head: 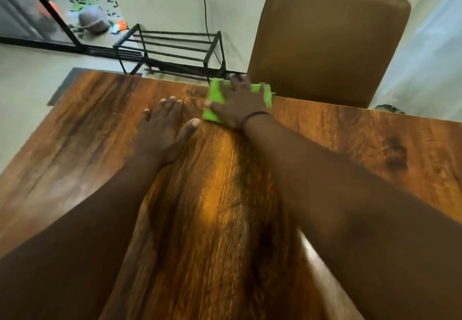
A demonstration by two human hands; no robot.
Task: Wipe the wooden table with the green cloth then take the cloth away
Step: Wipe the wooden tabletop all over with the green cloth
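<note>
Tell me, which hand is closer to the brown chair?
Right. The right hand presses the green cloth at the table edge just before the chair; the left hand lies flat farther back.

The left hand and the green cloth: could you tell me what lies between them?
Only bare wooden table; head view shows nothing between left hand and green cloth.

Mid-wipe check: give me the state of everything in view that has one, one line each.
Green cloth: flat at the table's far edge, under the right hand.
Right hand: palm down, pressing the cloth.
Left hand: flat on bare wood, empty.
Wooden table: otherwise bare.
Brown padded chair: at the far edge.
</note>
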